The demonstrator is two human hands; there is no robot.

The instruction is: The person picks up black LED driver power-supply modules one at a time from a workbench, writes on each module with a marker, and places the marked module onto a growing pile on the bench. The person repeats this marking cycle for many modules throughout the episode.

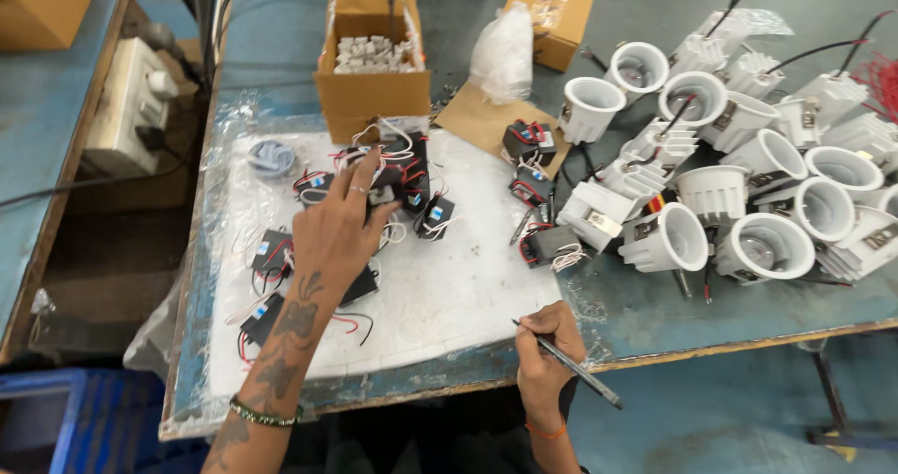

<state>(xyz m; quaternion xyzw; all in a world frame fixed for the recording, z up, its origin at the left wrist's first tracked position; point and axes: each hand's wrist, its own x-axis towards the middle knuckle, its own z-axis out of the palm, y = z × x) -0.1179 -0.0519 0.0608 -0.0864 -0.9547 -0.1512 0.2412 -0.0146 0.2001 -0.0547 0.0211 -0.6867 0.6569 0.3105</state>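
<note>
My left hand (340,223) reaches over a white board (449,296), its fingertips touching a small black driver module (385,186) with red and white wires in a cluster of several such modules. My right hand (550,343) rests at the board's near edge and grips a thin dark pen-like tool (572,366) that points down to the right. More black modules (271,250) lie left of my forearm, and others (547,245) sit near the board's right edge.
A heap of white round lamp housings (739,165) with wires fills the right of the blue table. An open cardboard box (372,72) of white parts stands at the back, beside a plastic bag (503,53) and a second box (554,11).
</note>
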